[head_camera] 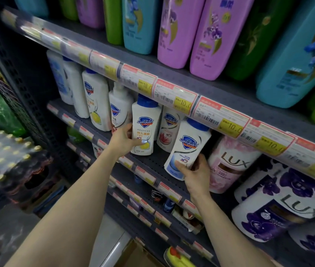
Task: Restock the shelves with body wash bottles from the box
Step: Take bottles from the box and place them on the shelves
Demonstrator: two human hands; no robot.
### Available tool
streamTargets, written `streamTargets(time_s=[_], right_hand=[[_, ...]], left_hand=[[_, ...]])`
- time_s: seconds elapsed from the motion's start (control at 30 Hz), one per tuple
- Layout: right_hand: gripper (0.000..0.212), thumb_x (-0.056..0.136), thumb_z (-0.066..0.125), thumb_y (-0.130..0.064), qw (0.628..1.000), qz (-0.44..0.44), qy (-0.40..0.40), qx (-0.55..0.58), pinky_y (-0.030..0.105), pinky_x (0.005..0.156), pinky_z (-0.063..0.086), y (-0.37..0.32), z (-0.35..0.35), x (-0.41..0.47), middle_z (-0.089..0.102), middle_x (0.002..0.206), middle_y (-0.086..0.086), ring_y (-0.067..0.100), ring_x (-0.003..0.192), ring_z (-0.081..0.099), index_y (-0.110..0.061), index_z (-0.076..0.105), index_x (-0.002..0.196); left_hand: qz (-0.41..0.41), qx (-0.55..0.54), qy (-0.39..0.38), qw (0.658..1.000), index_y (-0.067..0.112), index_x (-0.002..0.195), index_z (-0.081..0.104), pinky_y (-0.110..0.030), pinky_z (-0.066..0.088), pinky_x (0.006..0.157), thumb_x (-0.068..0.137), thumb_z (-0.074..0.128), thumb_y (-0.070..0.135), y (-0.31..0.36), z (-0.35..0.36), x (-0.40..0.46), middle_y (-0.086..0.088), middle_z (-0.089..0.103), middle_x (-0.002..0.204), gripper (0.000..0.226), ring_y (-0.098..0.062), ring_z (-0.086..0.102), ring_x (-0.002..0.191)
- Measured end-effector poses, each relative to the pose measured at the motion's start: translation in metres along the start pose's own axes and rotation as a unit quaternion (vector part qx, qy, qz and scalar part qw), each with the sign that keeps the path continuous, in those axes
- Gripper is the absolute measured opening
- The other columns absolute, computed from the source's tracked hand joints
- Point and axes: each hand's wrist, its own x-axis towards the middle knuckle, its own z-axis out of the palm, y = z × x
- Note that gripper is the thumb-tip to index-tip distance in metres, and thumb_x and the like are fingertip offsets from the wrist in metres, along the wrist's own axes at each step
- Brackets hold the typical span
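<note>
- Left hand (123, 140) wraps the lemon Safeguard bottle (145, 128), upright on the middle shelf (152, 162). I read that as squaring it up, label out.
- Right hand (195, 173) holds the blue-label Safeguard bottle (188, 149) low on its body, thumb on the front, fingers behind. It is tilted, cap tucked under the price rail (201, 108), base off the shelf; leaning it probably clears the rail.
- Target looks like the gap between the red-flower Safeguard bottle (169, 132) on its left and the pink Lux bottle (229, 164) on its right.
- Cardboard box (133, 255) sits near, bottom edge; I can't see its contents.
</note>
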Motion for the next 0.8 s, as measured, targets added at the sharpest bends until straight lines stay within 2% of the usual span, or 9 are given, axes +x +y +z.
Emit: streamTargets(time_s=[0.1, 0.23, 0.33, 0.4, 0.5, 0.57, 0.63, 0.73, 0.8], right_hand=[[0.047, 0.070, 0.078, -0.005, 1.000, -0.011, 0.001, -0.014, 0.014, 0.074, 0.052, 0.001, 0.003, 0.000, 0.066, 0.100, -0.017, -0.007, 0.091, 0.064, -0.038, 0.055, 0.094], [0.047, 0.070, 0.078, -0.007, 0.999, -0.020, 0.015, -0.025, 0.027, 0.085, 0.052, 0.003, 0.011, 0.000, 0.067, 0.110, -0.003, 0.008, 0.102, 0.063, -0.037, 0.055, 0.098], [0.047, 0.071, 0.077, -0.006, 0.999, -0.010, 0.035, -0.014, 0.016, 0.080, 0.052, 0.004, 0.012, 0.002, 0.068, 0.107, -0.004, -0.002, 0.096, 0.064, -0.029, 0.056, 0.106], [0.046, 0.072, 0.076, -0.005, 0.999, -0.013, 0.044, -0.018, 0.008, 0.076, 0.051, 0.004, 0.012, 0.003, 0.067, 0.105, -0.007, -0.008, 0.094, 0.062, -0.027, 0.056, 0.107], [0.047, 0.073, 0.075, -0.004, 0.997, -0.024, 0.067, -0.029, 0.003, 0.077, 0.048, 0.004, 0.014, 0.003, 0.065, 0.106, -0.010, -0.008, 0.095, 0.060, -0.023, 0.057, 0.112], [0.052, 0.074, 0.074, -0.004, 0.996, -0.026, 0.085, -0.029, 0.000, 0.077, 0.045, 0.003, 0.015, 0.002, 0.064, 0.109, -0.009, -0.004, 0.097, 0.060, -0.017, 0.055, 0.120], [0.055, 0.075, 0.073, -0.004, 0.994, -0.030, 0.092, -0.041, 0.000, 0.076, 0.044, 0.003, 0.016, 0.002, 0.062, 0.111, -0.009, -0.001, 0.100, 0.059, -0.016, 0.053, 0.124], [0.054, 0.076, 0.072, -0.004, 0.994, -0.036, 0.092, -0.055, 0.000, 0.076, 0.044, 0.003, 0.018, 0.000, 0.061, 0.112, -0.008, -0.004, 0.099, 0.058, -0.017, 0.051, 0.124], [0.053, 0.077, 0.071, -0.005, 0.993, -0.033, 0.091, -0.073, 0.008, 0.081, 0.044, 0.003, 0.019, 0.000, 0.062, 0.116, -0.002, 0.007, 0.105, 0.059, -0.016, 0.050, 0.124]], left_hand=[[0.008, 0.016, 0.000, 1.000, 0.018, 0.119, 0.056, -0.033, 0.050, 0.089, 0.071, 0.079, 0.012, -0.004, 0.000, 0.006, -0.004, 0.067, 0.121, 0.054, -0.018, 0.063, 0.108], [0.031, 0.049, -0.003, 0.998, 0.015, 0.120, 0.054, -0.031, 0.050, 0.089, 0.072, 0.079, 0.015, -0.006, -0.002, 0.014, -0.003, 0.066, 0.122, 0.054, -0.018, 0.063, 0.109], [0.047, 0.068, 0.002, 0.997, 0.012, 0.124, 0.049, -0.036, 0.048, 0.095, 0.076, 0.076, 0.015, -0.006, 0.000, 0.017, -0.005, 0.063, 0.127, 0.055, -0.022, 0.059, 0.116], [0.066, 0.077, 0.009, 0.995, 0.011, 0.129, 0.045, -0.033, 0.045, 0.095, 0.078, 0.073, 0.012, -0.005, 0.002, 0.018, -0.006, 0.059, 0.131, 0.058, -0.023, 0.055, 0.120], [0.088, 0.084, 0.016, 0.992, 0.010, 0.132, 0.041, -0.032, 0.043, 0.098, 0.081, 0.070, 0.010, -0.004, 0.003, 0.020, -0.009, 0.056, 0.135, 0.059, -0.025, 0.051, 0.124], [0.098, 0.082, 0.011, 0.992, 0.009, 0.133, 0.040, -0.038, 0.042, 0.104, 0.082, 0.069, 0.008, -0.004, 0.004, 0.020, -0.010, 0.053, 0.137, 0.059, -0.026, 0.049, 0.128], [0.103, 0.077, 0.003, 0.992, 0.009, 0.135, 0.038, -0.045, 0.041, 0.107, 0.082, 0.068, 0.005, -0.005, 0.005, 0.019, -0.010, 0.051, 0.140, 0.060, -0.026, 0.047, 0.130], [0.108, 0.080, -0.002, 0.991, 0.010, 0.140, 0.033, -0.047, 0.040, 0.108, 0.083, 0.066, 0.004, -0.006, 0.006, 0.016, -0.008, 0.047, 0.143, 0.066, -0.026, 0.044, 0.132], [0.112, 0.079, 0.001, 0.991, 0.013, 0.142, 0.028, -0.046, 0.040, 0.108, 0.084, 0.066, 0.004, -0.006, 0.006, 0.015, -0.007, 0.046, 0.144, 0.070, -0.025, 0.044, 0.132]])
